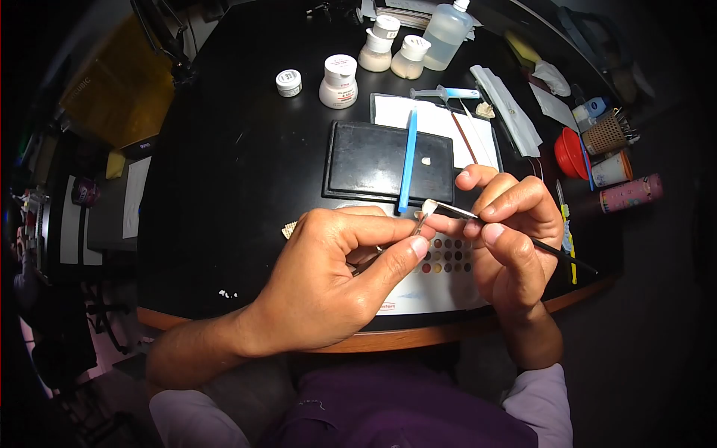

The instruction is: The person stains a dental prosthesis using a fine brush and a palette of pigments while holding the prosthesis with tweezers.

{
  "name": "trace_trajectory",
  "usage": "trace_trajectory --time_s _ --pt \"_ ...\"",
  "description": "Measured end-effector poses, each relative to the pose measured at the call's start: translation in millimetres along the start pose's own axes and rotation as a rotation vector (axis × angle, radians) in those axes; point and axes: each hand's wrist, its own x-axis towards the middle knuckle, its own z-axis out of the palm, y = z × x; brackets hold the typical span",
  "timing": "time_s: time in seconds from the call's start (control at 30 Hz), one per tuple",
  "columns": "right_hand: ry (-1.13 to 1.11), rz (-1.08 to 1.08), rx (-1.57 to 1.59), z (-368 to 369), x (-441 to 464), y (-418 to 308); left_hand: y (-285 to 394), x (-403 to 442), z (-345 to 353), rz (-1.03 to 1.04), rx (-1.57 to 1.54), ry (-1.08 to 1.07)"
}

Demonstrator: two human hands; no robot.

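Observation:
A small whitish tooth-shaped piece (429, 207) is held up near the middle on the tip of a thin metal tool (420, 223). My left hand (336, 261) pinches this tool between thumb and fingers. My right hand (519, 231) grips a slim dark-handled brush (556, 251), and its tip touches or nearly touches the whitish piece. Beneath both hands lies a white sheet with rows of coloured dots (448, 257). Behind them, a blue stick (408, 160) lies across a black slab (366, 160), with a small white piece (426, 160) to its right.
White-lidded jars (338, 88) and a clear bottle (444, 41) stand at the back. A syringe (455, 93) lies behind the slab. On the right are a red bowl (570, 153), a pink can (631, 194) and yellow tools (565, 224). The wooden table edge (388, 340) runs in front.

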Motion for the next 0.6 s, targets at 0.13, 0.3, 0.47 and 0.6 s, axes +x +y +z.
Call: trace_trajectory --time_s 0.13,0.3,0.47,0.6 --pt "0.044 0.028 0.028 3.4 -0.2 -2.9 2.1 -0.3 -0.2 -0.016 0.003 -0.001" --pt "0.058 -0.117 -0.221 3.6 -4.1 -3.7 -2.6 -0.3 3.0 0.001 -0.059 0.064" --pt "-0.119 -0.424 -0.674 -5.3 -0.1 -3.9 0.9 -2.2 1.0 -0.061 -0.112 0.041" --pt "-0.088 -0.44 -0.848 7.4 -2.2 -11.6 3.5 -2.3 -0.3 -0.137 -0.163 0.031"
